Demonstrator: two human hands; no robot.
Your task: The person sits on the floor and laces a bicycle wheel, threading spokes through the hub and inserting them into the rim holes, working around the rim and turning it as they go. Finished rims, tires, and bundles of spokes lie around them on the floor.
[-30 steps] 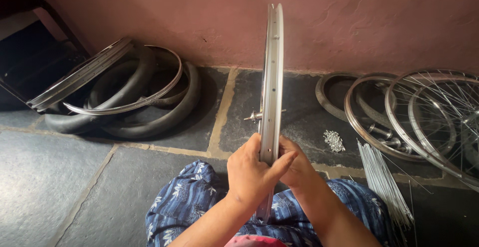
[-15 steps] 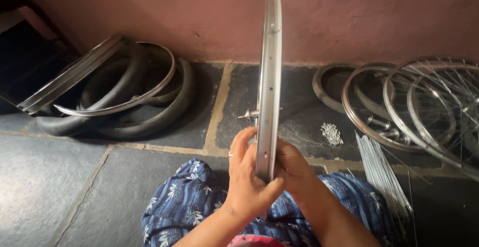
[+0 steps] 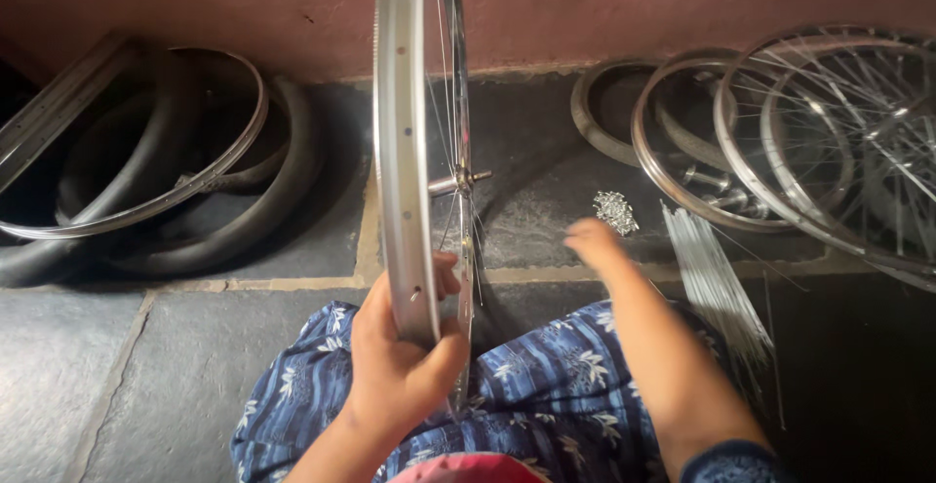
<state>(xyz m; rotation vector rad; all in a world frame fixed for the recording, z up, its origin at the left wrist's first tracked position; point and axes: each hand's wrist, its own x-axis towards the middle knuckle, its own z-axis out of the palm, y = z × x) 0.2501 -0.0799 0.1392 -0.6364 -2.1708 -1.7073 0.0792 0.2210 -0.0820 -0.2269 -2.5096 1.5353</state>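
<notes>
Over the person's lap, a silver bicycle wheel rim (image 3: 402,152) stands upright on edge, its hub axle (image 3: 458,182) pointing right. Left hand (image 3: 400,356) wraps the rim's lower part, grip pressed tight around it. Right hand (image 3: 593,244), blurred, hovers fingers loosely spread just beside a small heap of spoke nipples (image 3: 614,210) on the stone floor (image 3: 146,347), near loose spokes (image 3: 717,278).

The top of the upright wheel rim (image 3: 400,152) runs off the upper edge, and its lowest part is hidden behind the left hand (image 3: 395,361). The right hand (image 3: 592,242) is blurred, its fingers indistinct. The small metal pieces (image 3: 614,210) on the floor are too small to identify.
</notes>
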